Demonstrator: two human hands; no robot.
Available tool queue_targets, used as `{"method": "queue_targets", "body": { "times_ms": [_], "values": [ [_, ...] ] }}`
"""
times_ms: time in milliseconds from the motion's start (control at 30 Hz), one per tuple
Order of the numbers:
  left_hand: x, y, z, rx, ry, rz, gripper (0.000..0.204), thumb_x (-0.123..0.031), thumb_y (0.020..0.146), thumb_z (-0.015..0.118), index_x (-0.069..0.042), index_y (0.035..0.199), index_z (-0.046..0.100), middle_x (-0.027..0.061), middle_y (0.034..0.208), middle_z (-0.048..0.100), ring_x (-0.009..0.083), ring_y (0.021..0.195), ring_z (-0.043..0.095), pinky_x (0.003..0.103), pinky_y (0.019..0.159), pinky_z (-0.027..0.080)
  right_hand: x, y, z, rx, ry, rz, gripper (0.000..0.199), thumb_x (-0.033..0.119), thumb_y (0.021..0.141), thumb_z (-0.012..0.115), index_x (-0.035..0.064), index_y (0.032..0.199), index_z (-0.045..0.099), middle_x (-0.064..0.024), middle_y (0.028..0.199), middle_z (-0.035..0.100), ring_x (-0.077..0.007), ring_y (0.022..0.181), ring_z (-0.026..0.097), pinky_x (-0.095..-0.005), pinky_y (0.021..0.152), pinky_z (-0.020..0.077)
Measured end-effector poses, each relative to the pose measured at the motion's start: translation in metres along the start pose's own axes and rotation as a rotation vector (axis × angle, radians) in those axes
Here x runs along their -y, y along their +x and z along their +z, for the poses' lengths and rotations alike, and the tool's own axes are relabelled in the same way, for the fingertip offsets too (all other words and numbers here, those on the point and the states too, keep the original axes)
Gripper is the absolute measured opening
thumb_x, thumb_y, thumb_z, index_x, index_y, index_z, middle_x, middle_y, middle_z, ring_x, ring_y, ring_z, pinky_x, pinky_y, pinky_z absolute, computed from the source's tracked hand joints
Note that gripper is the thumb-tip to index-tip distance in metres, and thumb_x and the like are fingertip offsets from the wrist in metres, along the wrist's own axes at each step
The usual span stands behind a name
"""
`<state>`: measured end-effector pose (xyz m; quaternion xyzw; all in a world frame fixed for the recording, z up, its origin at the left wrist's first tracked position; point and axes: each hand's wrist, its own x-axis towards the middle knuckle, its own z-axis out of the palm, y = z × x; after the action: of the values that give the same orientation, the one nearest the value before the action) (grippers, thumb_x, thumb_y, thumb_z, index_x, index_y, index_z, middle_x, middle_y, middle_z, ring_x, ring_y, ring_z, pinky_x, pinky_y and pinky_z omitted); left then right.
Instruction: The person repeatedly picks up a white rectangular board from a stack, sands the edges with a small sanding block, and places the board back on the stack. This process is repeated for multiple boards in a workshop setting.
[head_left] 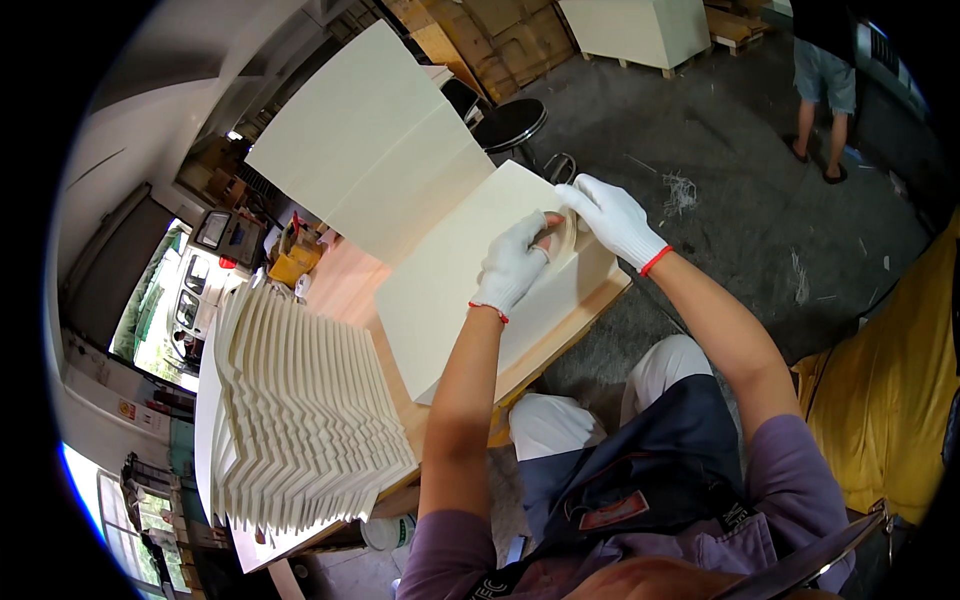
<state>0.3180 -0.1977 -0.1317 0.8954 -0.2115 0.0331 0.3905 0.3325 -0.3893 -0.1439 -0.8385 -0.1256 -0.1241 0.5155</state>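
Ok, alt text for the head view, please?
A white-gloved left hand and right hand are close together at the edge of pale sheets on a wooden table; a staggered stack of cream sheets lies at left, and a person stands beyond.

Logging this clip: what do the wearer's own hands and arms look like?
The left hand and right hand wear white gloves with red cuff edging; some left fingers show bare tips. The forearms are bare below short purple sleeves.
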Motion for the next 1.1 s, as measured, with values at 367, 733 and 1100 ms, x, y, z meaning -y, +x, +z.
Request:
{"method": "queue_targets", "body": {
  "times_ms": [367, 733, 1100],
  "values": [
    [-0.004, 0.001, 0.001, -0.019, 0.015, -0.034, 0.04, -0.015, 0.084, 0.072, -0.005, 0.12, 0.061, 0.0138, 0.118, 0.066, 0.0238, 0.113, 0.061, 0.033, 0.097, 0.046, -0.013, -0.006, 0.013, -0.179, 0.053, -0.08, 0.049, 0.05, 0.1, 0.034, 0.0062, 0.088, 0.052, -0.0186, 0.077, 0.058, -0.039, 0.078, 0.059, -0.0461, 0.068, 0.0415],
    [-0.011, -0.004, -0.001, -0.089, -0.012, 0.086, 0.036, -0.011, 0.09, 0.061, -0.009, 0.127, 0.06, 0.0102, 0.11, 0.068, 0.0178, 0.104, 0.062, 0.031, 0.094, 0.045, -0.013, -0.007, 0.013, -0.178, 0.018, -0.113, 0.044, 0.048, 0.101, 0.037, 0.0076, 0.088, 0.051, -0.0186, 0.073, 0.057, -0.0384, 0.074, 0.059, -0.0462, 0.064, 0.0415],
    [-0.019, -0.005, 0.002, -0.055, 0.028, -0.044, 0.035, -0.015, 0.085, 0.071, -0.01, 0.12, 0.064, -0.0011, 0.082, 0.057, 0.0088, 0.074, 0.05, 0.025, 0.07, 0.046, -0.017, -0.007, 0.017, -0.227, 0.0, -0.105, 0.043, 0.047, 0.101, 0.038, 0.0083, 0.089, 0.051, -0.0177, 0.073, 0.058, -0.0379, 0.073, 0.06, -0.0466, 0.064, 0.0419]
  ]
}}
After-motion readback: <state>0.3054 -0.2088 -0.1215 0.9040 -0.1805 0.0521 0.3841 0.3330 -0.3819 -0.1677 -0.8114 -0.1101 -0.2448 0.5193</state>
